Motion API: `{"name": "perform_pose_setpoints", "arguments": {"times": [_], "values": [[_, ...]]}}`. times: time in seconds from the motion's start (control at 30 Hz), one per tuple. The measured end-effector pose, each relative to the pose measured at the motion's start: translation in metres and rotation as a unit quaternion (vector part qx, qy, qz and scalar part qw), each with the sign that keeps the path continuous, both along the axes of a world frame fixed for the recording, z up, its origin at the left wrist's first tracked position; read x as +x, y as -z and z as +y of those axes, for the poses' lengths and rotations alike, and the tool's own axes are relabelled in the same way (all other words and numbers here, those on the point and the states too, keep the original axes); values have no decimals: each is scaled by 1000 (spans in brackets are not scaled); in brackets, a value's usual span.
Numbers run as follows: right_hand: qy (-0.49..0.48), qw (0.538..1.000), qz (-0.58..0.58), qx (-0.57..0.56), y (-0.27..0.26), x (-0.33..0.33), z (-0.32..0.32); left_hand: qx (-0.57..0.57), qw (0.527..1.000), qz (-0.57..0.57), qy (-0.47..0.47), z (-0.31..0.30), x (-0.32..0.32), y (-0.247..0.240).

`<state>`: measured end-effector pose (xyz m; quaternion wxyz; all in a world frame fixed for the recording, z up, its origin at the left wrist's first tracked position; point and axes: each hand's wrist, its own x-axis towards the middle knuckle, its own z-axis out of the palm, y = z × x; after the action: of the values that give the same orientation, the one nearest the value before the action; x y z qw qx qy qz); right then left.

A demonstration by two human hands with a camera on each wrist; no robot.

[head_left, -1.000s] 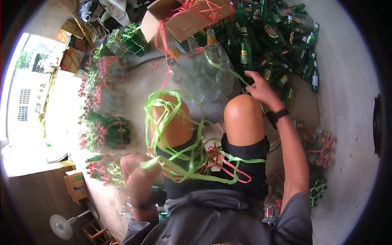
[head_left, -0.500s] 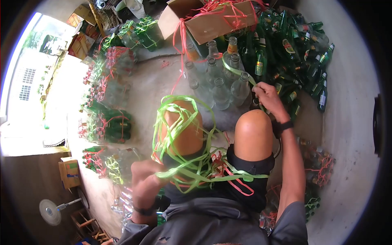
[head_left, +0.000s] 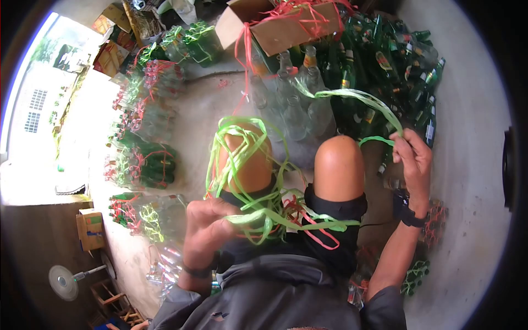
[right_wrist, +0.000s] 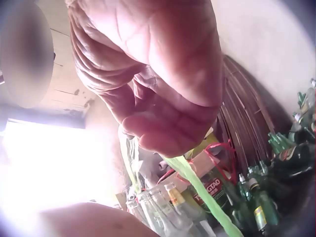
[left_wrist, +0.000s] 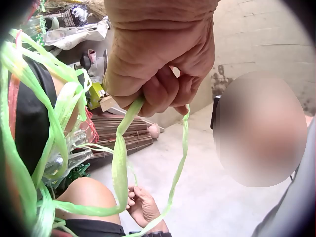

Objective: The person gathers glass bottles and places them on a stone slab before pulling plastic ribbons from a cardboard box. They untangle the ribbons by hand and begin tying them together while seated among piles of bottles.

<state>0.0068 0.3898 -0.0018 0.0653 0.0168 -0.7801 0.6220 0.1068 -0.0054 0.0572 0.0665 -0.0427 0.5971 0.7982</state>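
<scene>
Above the left thigh in the head view, my left hand (head_left: 209, 225) grips flat green plastic twine (head_left: 245, 219). In the left wrist view, two strands of this twine (left_wrist: 120, 168) hang from its curled fingers. More of it lies tangled over the left knee, with some red twine (head_left: 322, 237) across the lap. Out to the right of the right knee, my right hand (head_left: 415, 159) pinches a green strand (head_left: 360, 94) between thumb and fingers. That strand arches leftward, its far end over a group of clear glass bottles (head_left: 295, 121) standing in front of the knees.
Behind the clear bottles stands an open cardboard box (head_left: 291, 34) spilling red twine. Loose green bottles (head_left: 379, 60) are heaped at the back right by the wall (head_left: 467, 137). Tied bottle bundles (head_left: 157, 165) line the left side. A fan (head_left: 63, 282) stands at lower left.
My right hand has swung right from beside the clear bottles, drawing the green strand into a raised arc. The left hand stays near the left thigh, gripping its twine. The view has shifted slightly.
</scene>
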Motion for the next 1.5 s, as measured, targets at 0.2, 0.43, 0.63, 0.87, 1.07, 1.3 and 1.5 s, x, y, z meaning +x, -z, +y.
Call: {"name": "perform_pose_setpoints", "arguments": {"times": [0.2, 0.43, 0.63, 0.87, 1.07, 1.3, 1.5], "values": [[141, 988, -68, -14, 38, 86, 65, -8, 996, 77, 46, 3, -13, 13], [171, 892, -262, 327, 122, 183, 127, 106, 989, 90, 45, 17, -26, 10], [131, 937, -199, 256, 86, 168, 59, 101, 990, 84, 51, 25, -31, 8], [1, 971, 81, 226, 19, 133, -52, 110, 982, 114, 103, 39, -36, 9], [21, 971, 80, 223, 38, 139, -61, 105, 987, 83, 84, 36, -35, 4], [19, 972, 101, 214, 25, 139, -54, 144, 979, 98, 103, 37, -45, 7], [32, 975, 45, 213, 28, 145, -47, 150, 980, 101, 76, 29, -44, 10]]}}
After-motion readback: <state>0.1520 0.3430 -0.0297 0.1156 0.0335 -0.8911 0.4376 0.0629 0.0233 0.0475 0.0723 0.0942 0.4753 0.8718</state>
